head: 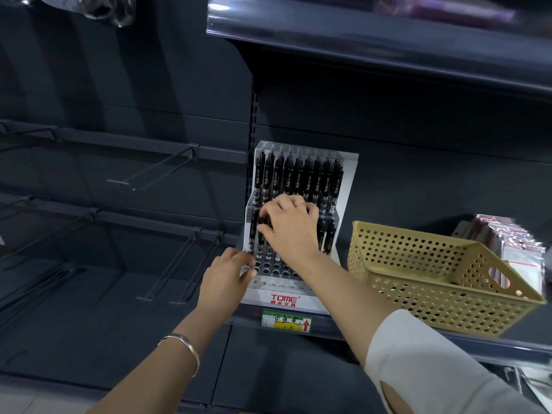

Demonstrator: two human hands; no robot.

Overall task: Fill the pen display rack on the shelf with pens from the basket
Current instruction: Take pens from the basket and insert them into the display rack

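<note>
Rack (348, 180) sat on the shelf (337, 327), white, stepped, "TOME" on its front; top tier was packed with black pens (298, 177) standing upright; middle tier was partly filled, more pens showing either side of the right hand (291, 228); front tier holes showed open; right hand was over the middle tier, fingers bent down among the pens, thumb against one; couldn't tell if it actually had a pen pinched; ring (300, 205) on one finger, white sleeve (433, 369) on that arm; left hand (224, 279) was at the rack's front-left corner, fingers curled round the edge, gripping it; bracelet (185, 348) on that wrist; yellow perforated basket (418, 273) was on the same shelf just right of the rack, not touching it; packets (513, 243) were behind the basket; price tag (285, 321) with a red arrow was on the shelf edge below the rack; bare hooks (155, 171) stuck out of the panel to the left.
</note>
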